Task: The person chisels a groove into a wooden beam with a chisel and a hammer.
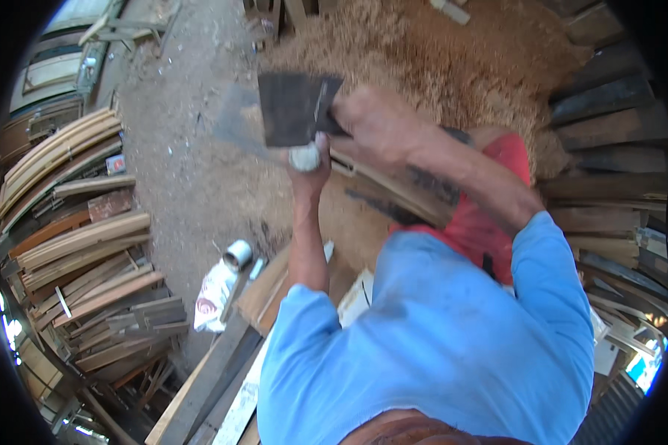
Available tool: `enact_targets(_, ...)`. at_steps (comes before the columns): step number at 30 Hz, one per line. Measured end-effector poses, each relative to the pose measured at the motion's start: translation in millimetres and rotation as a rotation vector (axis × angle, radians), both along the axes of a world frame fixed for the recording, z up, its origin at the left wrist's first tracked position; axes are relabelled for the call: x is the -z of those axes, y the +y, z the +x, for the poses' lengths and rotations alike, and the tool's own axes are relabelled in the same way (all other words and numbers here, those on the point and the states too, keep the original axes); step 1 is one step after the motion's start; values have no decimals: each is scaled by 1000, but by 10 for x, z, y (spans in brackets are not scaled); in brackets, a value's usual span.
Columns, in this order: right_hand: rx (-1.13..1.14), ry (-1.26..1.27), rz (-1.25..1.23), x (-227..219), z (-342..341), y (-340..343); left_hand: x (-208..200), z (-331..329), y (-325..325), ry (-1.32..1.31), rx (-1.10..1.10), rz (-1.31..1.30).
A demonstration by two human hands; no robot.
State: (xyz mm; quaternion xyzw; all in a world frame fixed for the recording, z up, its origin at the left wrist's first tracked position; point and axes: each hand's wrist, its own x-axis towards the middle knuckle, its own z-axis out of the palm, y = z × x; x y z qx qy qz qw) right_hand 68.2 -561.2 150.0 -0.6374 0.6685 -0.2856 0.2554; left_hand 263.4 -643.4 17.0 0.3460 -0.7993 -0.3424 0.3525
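One left hand [311,180], one right hand [378,122], one dark flat plate [293,111], one white round-ended object [304,157], one open can [241,245], one white bag [214,298]; wooden boards [82,237] too numerous to count.

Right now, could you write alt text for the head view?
A person has a dark plate in the right grip, close to the left grip holding a white round thing. Planks flank the scene; sawdust lies ahead.

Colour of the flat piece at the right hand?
The flat piece is dark grey-brown, seen in the head view.
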Motion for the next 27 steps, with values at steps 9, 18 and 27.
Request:
enact_targets(9, -118, 120, 274, 55, -67, -115, 107, 25, -63, -40, 50, -11)
enact_targets(18, 237, -362, 79, 336, -238, 727, -370, -111, -570, 284, -117, 342)
enact_targets(27, 339, -672, 14, 371, -498, 1312, -527, -382, -475, 197, -8, 428)
